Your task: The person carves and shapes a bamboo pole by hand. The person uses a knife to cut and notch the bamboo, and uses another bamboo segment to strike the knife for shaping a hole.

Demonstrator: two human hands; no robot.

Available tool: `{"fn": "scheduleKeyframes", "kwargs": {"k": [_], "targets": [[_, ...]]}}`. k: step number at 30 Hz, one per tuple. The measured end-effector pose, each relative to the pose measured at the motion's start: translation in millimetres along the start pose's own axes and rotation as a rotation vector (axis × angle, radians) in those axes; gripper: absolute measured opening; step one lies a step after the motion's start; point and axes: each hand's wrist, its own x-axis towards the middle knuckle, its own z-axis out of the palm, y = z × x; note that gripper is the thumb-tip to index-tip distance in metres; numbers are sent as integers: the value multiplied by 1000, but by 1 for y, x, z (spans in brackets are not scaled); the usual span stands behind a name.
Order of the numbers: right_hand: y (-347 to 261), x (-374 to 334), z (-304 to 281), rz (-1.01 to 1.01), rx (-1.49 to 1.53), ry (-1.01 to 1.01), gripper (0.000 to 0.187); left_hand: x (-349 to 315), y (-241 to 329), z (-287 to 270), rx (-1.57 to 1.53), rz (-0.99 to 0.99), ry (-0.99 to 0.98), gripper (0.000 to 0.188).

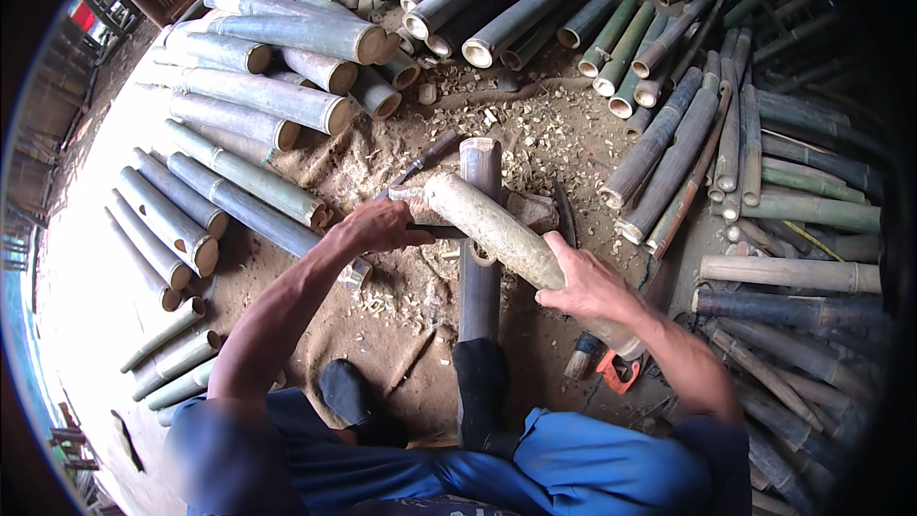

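My left hand (374, 226) is closed around a dark, narrow tool (437, 231) that points right, over a dark bamboo tube (479, 301) lying lengthwise before me. What its tip touches is hidden. My right hand (594, 285) grips a thick, pale, club-like piece of wood (492, 226), which slants across the tube. The thinner end of this wood lies just beyond my left hand. Beside the wood, a pale-rimmed hole (483, 254) shows in the tube. My dark-covered right foot (479, 368) rests at the tube's near end.
A long-handled tool (427, 155) lies among wood chips (487, 118) beyond my left hand. Right of the tube are a wood block (532, 212), a curved blade (565, 217) and an orange handle (619, 373). Stacked bamboo tubes (258, 100) surround the work spot left, far and right.
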Motion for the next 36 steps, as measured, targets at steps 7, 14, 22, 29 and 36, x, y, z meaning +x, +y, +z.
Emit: {"fn": "scheduleKeyframes", "kwargs": {"k": [7,14,22,29,36], "targets": [[10,-12,-14,-103,402,187,111,-65,18,36,106,203,462,27],[30,-6,0,-135,187,369,107,-86,23,38,50,-46,274,28],[24,-3,7,-666,-502,274,89,-87,13,39,200,-126,181,7],[30,29,-1,-758,-1065,260,93,-88,14,44,209,-101,209,10],[26,42,-4,-895,-1138,352,78,-87,10,49,184,-101,245,11]]}}
